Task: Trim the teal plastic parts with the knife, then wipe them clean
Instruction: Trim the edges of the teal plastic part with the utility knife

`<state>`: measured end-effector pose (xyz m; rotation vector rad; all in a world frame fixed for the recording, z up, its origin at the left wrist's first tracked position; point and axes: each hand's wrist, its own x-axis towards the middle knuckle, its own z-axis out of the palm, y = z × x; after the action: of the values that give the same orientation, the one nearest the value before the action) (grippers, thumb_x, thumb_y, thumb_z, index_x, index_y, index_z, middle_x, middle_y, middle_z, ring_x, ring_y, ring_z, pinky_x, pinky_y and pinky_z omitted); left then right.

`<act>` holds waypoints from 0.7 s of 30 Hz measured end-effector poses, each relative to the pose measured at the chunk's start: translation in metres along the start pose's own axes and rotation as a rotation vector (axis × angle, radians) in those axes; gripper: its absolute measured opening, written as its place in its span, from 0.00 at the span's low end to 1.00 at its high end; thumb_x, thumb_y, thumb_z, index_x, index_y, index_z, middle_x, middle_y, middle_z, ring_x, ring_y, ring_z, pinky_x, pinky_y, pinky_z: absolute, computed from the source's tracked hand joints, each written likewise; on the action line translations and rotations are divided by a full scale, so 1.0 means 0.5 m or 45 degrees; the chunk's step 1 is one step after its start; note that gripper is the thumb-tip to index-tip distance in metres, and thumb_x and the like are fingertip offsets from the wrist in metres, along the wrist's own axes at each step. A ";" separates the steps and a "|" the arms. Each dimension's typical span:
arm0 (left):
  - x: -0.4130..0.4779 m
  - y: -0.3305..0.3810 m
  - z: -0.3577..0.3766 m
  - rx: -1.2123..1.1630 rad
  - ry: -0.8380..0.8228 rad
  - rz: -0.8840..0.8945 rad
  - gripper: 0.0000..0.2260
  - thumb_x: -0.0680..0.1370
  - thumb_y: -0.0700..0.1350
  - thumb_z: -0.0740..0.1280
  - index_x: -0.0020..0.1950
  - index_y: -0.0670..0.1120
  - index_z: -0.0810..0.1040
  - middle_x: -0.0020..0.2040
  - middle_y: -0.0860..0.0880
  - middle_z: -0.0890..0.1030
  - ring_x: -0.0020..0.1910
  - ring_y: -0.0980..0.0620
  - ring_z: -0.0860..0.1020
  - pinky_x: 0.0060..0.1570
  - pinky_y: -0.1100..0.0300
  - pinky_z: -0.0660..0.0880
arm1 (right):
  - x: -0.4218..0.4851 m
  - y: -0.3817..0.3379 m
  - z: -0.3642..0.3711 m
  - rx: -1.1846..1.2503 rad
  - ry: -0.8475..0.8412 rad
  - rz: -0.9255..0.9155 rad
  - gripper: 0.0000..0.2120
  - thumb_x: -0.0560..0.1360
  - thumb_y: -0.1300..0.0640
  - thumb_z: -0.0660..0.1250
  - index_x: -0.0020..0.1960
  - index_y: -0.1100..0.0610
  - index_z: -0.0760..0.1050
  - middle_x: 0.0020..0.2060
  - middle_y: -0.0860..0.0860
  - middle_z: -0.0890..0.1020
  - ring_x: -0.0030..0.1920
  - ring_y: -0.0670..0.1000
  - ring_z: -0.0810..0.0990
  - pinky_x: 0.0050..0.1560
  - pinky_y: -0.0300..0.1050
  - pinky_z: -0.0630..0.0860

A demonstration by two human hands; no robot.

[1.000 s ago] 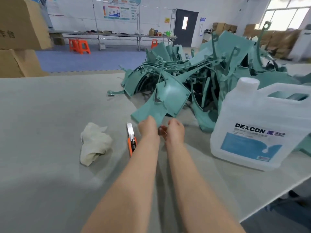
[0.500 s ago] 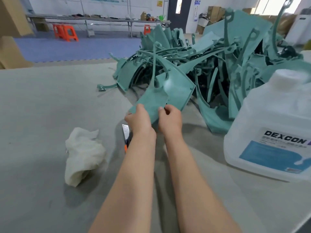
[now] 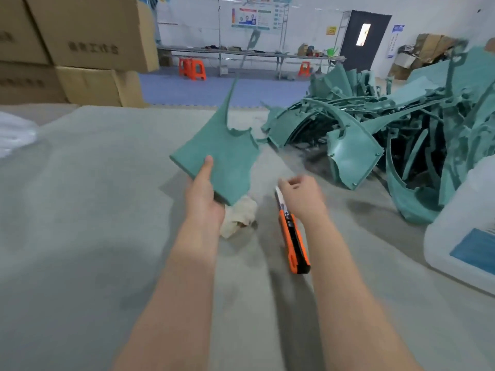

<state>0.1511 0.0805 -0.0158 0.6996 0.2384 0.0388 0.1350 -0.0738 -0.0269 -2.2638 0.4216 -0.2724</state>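
Head view. The left hand [image 3: 205, 199] grasped one teal plastic part [image 3: 219, 153] at its near corner, thumb laid flat on the upper face and the fingers hidden beneath. The part was raised clear of the grey worktop [image 3: 80, 196] and tilted, its long thin spike pointing up and away from the viewer. A crumpled off-white cloth [image 3: 239, 214] lay on the worktop just below this part and beside the left wrist.

The right hand [image 3: 300, 194] was blurred. Its fingers were loose and held nothing, and it hung over the blade end of the knife [image 3: 293, 236]. Whether it touched the blade could not be told. The knife, orange and black with its blade extended, lay flat on the worktop between the two forearms, blade end pointing away.

The heap of remaining teal parts [image 3: 388, 129] stood on the worktop to the right and further back, well apart from the held part. A white jug [image 3: 460, 228] with a blue label stood at the right edge.

Background: stacked cardboard boxes [image 3: 88, 30] at upper left, orange stools [image 3: 192, 68] on a blue floor, and a dark door [image 3: 365, 36].
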 end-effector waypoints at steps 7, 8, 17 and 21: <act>0.003 0.073 -0.186 0.235 0.189 0.323 0.02 0.78 0.43 0.68 0.46 0.47 0.78 0.36 0.53 0.85 0.36 0.54 0.84 0.31 0.58 0.79 | -0.058 0.061 0.056 -0.476 -0.076 0.306 0.17 0.75 0.46 0.66 0.57 0.58 0.74 0.56 0.59 0.79 0.58 0.60 0.77 0.50 0.48 0.69; 0.007 0.075 -0.200 0.250 0.187 0.361 0.02 0.79 0.43 0.67 0.46 0.47 0.78 0.36 0.54 0.85 0.36 0.55 0.84 0.31 0.59 0.79 | -0.056 0.057 0.054 -0.399 -0.012 0.291 0.17 0.76 0.47 0.64 0.54 0.60 0.76 0.53 0.61 0.80 0.56 0.61 0.78 0.49 0.48 0.70; 0.070 0.052 -0.211 0.825 0.186 0.648 0.06 0.78 0.46 0.69 0.41 0.52 0.78 0.37 0.58 0.82 0.39 0.54 0.80 0.38 0.64 0.77 | -0.034 -0.078 0.092 0.922 0.299 -0.029 0.11 0.73 0.56 0.67 0.43 0.51 0.64 0.38 0.55 0.74 0.31 0.51 0.75 0.35 0.49 0.74; 0.053 0.064 -0.208 1.072 -0.013 0.716 0.06 0.78 0.43 0.69 0.45 0.54 0.80 0.40 0.60 0.82 0.40 0.59 0.80 0.45 0.61 0.76 | -0.026 -0.077 0.133 0.842 0.302 -0.152 0.13 0.74 0.55 0.68 0.39 0.51 0.64 0.33 0.49 0.71 0.32 0.48 0.70 0.37 0.46 0.70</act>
<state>0.1542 0.1739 -0.0778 1.5900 0.0291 0.4930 0.1529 0.0005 -0.0425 -1.6116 0.2637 -0.6441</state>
